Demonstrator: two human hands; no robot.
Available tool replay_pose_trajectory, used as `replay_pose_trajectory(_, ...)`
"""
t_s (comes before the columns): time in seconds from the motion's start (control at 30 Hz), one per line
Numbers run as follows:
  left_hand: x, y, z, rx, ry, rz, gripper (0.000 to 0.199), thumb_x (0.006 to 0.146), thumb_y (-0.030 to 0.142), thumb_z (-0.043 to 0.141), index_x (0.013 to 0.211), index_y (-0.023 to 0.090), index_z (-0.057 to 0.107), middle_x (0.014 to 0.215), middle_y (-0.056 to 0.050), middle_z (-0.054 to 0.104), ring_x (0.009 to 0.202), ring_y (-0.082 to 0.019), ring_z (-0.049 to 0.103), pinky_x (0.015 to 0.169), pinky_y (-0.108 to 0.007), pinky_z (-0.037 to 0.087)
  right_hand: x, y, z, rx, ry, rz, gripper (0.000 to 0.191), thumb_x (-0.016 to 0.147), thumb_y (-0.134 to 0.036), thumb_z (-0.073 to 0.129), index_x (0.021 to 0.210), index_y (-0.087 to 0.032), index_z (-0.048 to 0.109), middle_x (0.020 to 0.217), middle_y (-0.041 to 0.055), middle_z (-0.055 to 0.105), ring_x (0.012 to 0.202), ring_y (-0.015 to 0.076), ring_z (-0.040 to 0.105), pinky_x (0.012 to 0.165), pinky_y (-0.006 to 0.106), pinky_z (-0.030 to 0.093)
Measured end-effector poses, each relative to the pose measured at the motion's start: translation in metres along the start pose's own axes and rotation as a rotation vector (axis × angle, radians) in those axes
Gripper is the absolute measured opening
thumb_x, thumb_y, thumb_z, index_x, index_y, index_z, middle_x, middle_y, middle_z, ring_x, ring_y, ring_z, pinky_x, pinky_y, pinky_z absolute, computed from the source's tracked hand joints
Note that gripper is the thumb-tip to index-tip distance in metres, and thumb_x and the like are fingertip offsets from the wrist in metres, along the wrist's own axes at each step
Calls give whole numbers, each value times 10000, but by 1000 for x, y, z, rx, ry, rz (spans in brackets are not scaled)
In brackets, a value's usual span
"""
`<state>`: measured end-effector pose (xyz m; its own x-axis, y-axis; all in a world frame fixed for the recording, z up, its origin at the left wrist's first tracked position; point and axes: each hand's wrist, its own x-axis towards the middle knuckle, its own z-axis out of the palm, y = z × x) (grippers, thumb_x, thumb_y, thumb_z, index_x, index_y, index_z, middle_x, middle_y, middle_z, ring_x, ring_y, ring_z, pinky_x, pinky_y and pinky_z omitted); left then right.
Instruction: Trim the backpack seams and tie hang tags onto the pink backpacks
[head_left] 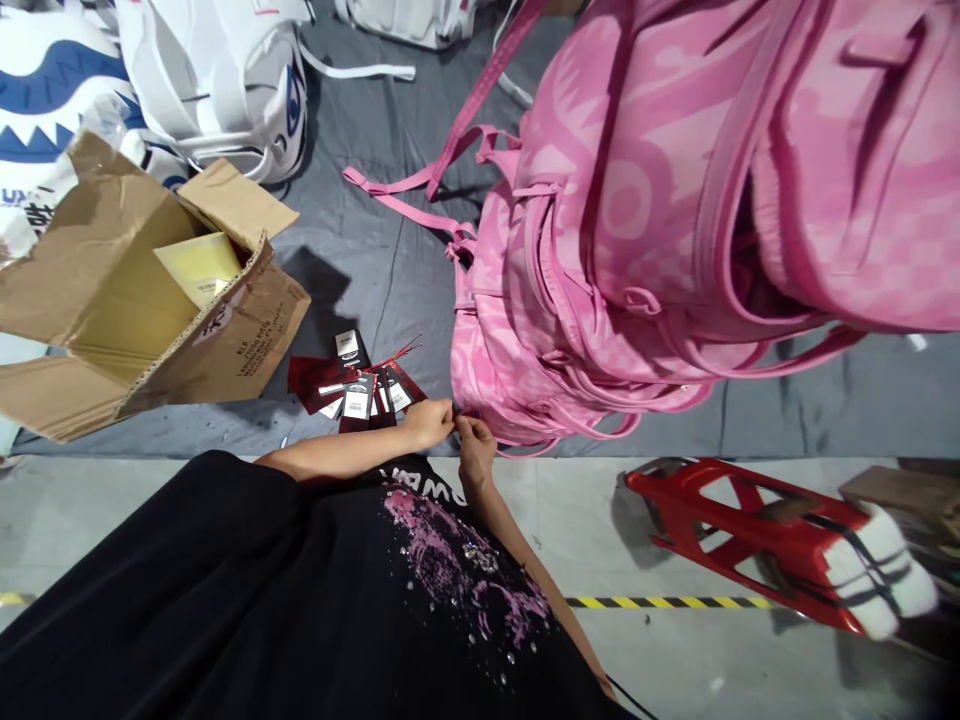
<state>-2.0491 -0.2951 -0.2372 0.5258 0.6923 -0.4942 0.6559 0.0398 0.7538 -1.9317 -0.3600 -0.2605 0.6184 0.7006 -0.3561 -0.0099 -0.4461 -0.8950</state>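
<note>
My left hand [429, 422] is closed at the table's front edge, its fingers pinched on something too small to make out. Right beside it, my right hand [475, 440] is closed too, with thumb and fingertips together near the same spot. Both hands are at the lower left corner of a stack of pink backpacks [630, 200]. Left of my hands lies a loose pile of black and red hang tags [358, 398] with white barcode labels and thin red strings.
An open cardboard box [255, 330] with a yellow paper inside stands at the left on the grey-covered table [375, 130]. White backpacks [225, 90] lie behind it. On the floor at the right is a red stool [750, 530] with a white padded end.
</note>
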Motion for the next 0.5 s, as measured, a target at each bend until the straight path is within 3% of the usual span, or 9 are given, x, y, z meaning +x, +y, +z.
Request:
replay_pose_trajectory(0.3,0,0,5,27,-17,-28,312,968,401,599,1146,148,639,1133,-74,667,1020,-185,653,914,-407,567,0,2,2,-24,11,28,435,575,-597,706,680,-177,664,648,17,652,659,167,567,674,323,468)
replay_pose_trajectory(0.5,1,5,4,47,-23,-35,295,971,395,597,1143,160,646,1157,-77,665,1044,-187,650,932,-409,562,-2,-14,-7,-102,-14,-23,365,551,-546,738,653,-196,732,687,67,706,690,233,628,659,366,502)
